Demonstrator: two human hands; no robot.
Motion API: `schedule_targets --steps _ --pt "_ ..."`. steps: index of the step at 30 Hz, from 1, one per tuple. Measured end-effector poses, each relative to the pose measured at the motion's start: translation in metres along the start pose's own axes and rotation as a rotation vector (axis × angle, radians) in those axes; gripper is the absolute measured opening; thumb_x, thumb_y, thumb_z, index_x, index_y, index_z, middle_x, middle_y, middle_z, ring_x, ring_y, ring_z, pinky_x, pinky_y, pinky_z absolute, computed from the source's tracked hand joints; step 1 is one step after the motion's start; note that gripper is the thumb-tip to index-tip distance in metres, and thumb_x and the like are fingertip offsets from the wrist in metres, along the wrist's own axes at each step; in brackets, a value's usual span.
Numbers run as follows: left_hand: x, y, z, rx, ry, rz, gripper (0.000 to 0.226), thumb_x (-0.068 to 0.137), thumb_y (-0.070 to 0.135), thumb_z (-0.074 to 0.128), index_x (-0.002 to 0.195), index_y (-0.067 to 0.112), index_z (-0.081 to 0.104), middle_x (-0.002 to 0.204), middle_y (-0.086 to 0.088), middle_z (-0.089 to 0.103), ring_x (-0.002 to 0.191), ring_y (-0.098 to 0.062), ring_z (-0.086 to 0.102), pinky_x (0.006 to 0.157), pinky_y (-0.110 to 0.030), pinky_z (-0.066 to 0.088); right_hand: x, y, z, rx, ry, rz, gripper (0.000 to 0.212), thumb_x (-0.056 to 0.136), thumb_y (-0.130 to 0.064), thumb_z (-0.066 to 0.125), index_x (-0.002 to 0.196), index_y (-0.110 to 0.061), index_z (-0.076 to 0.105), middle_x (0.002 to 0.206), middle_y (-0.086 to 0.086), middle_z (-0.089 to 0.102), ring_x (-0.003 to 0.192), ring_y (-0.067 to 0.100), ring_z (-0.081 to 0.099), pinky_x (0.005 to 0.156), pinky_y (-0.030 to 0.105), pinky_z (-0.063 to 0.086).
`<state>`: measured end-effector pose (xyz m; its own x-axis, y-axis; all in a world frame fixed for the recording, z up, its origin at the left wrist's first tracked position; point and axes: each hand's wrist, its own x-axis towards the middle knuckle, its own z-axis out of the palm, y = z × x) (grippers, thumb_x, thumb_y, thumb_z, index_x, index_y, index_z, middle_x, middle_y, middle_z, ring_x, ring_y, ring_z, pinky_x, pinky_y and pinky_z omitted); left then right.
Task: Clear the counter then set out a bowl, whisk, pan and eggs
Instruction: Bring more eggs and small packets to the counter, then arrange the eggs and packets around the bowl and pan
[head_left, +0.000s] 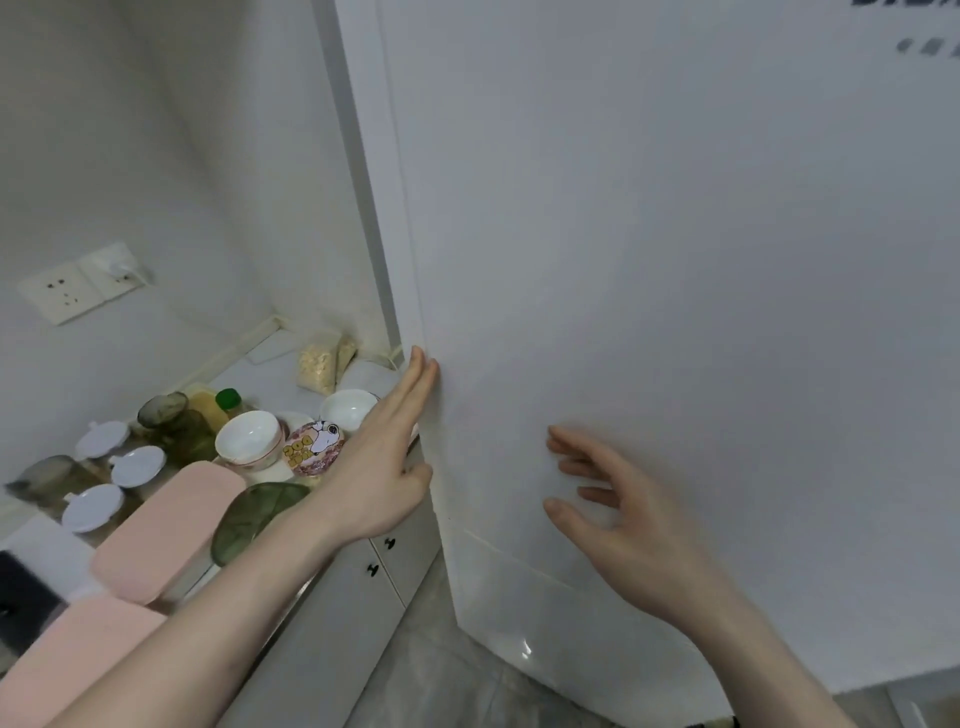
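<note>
A tall white fridge (675, 260) fills the right of the head view, its door closed. My left hand (387, 457) reaches up with straight fingers, the fingertips touching the door's left edge. My right hand (618, 514) hovers open just in front of the door face, fingers spread and relaxed, holding nothing. On the counter (275, 374) to the left stand two white bowls, one in the middle (249, 436) and one near the fridge (348, 408). No whisk, pan or eggs are visible.
The counter also holds a cartoon-printed round lid (313, 447), green glass cups (176, 421), several white-lidded jars (137, 465), two pink boxes (166, 530), a green-capped bottle (228, 400) and a bag of oats (318, 364). Wall sockets (78, 283) sit at left; cabinet doors (374, 566) below.
</note>
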<state>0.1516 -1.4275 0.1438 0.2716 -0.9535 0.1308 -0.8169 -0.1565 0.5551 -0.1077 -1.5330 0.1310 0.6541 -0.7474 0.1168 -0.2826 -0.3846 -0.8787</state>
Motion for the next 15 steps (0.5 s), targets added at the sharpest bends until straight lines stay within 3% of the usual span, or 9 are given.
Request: schedule_targets --steps 4,7,11,15 --pt "-0.018 -0.013 0.008 0.032 -0.067 -0.082 0.097 0.079 0.007 0.049 0.163 0.036 0.009 0.169 0.019 0.0 0.157 -0.006 -0.001 0.128 -0.034 0.009 0.007 0.002 0.024 -0.006 -0.099 0.01 0.059 0.091 -0.025 0.076 0.139 -0.049 0.052 0.136 -0.027 0.055 0.122 -0.006 0.055 0.1 0.02 0.05" --pt "-0.063 -0.025 0.008 0.034 -0.036 -0.154 0.089 0.083 0.006 0.053 0.161 0.034 0.021 0.169 0.015 0.005 0.156 -0.003 -0.002 0.125 -0.023 0.003 0.008 -0.005 0.054 -0.02 -0.228 0.004 0.058 0.093 -0.029 0.074 0.139 -0.054 0.049 0.137 -0.03 0.05 0.123 -0.008 0.052 0.101 0.02 0.049" --pt "-0.148 -0.054 -0.003 -0.029 0.049 -0.324 0.081 0.08 0.012 0.054 0.155 0.036 0.035 0.168 0.02 0.013 0.154 -0.001 0.011 0.125 -0.028 0.016 0.001 -0.024 0.093 -0.056 -0.351 -0.074 0.057 0.093 -0.026 0.073 0.136 -0.055 0.049 0.133 -0.036 0.046 0.123 -0.01 0.05 0.102 0.019 0.049" --pt "-0.253 -0.08 -0.025 -0.04 0.154 -0.532 0.073 0.084 0.013 0.056 0.147 0.045 0.041 0.163 0.03 0.014 0.149 0.0 0.02 0.119 -0.024 0.024 -0.01 -0.049 0.145 -0.128 -0.52 -0.185 0.055 0.094 -0.034 0.071 0.133 -0.063 0.045 0.129 -0.04 0.045 0.123 -0.011 0.048 0.1 0.015 0.046"
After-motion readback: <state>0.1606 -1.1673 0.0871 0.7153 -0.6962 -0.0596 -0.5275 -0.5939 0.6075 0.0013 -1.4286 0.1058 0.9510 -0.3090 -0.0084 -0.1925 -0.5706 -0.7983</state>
